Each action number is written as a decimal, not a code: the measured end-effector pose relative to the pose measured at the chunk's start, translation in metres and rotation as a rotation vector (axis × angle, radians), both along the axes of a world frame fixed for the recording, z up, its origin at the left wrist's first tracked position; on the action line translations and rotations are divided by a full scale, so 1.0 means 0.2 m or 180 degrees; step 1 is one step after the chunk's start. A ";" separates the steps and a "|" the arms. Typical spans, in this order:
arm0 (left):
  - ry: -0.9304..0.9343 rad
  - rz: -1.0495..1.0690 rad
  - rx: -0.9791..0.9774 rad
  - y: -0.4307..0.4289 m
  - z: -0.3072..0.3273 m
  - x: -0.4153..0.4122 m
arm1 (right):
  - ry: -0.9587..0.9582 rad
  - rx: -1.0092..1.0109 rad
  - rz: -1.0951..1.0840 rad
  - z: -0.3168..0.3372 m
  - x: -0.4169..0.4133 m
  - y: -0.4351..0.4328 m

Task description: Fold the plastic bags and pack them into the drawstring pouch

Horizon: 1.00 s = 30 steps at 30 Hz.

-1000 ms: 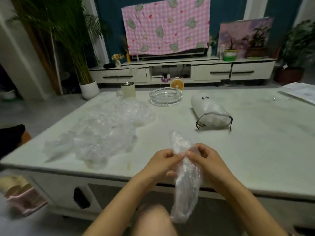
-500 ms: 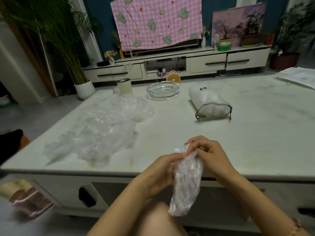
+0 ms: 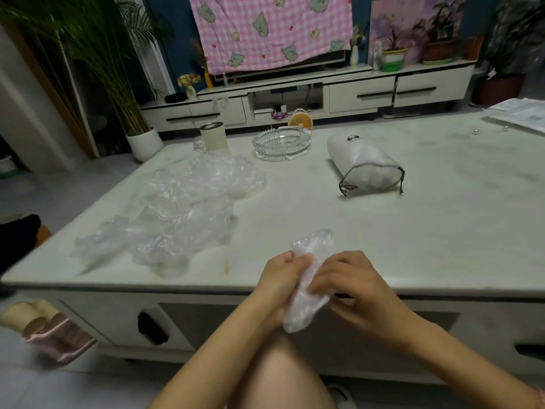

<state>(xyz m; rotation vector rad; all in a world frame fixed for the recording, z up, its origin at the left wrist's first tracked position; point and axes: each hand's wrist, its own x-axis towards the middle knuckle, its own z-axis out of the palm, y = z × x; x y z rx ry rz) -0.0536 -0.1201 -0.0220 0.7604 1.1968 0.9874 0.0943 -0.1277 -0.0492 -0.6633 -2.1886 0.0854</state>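
Both hands clamp one crumpled bag (image 3: 309, 281) at the near edge of the worktop (image 3: 413, 231): the left hand (image 3: 280, 278) pinches its left side, the right hand (image 3: 354, 287) curls round its right. More bags (image 3: 177, 214) lie heaped at the left. The pouch (image 3: 364, 165) lies far right of centre, well apart, beside an ashtray (image 3: 280, 142).

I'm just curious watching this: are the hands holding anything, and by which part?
Both hold one crumpled clear plastic bag, folded into a narrow strip. The left hand and the right hand pinch its middle from either side; both ends stick out.
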 end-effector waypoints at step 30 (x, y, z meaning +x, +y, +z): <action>0.0431 -0.0307 0.0729 -0.03 0.04 0.01 | 0.2198 -0.4005 -0.0118 0.13 0.04 0.08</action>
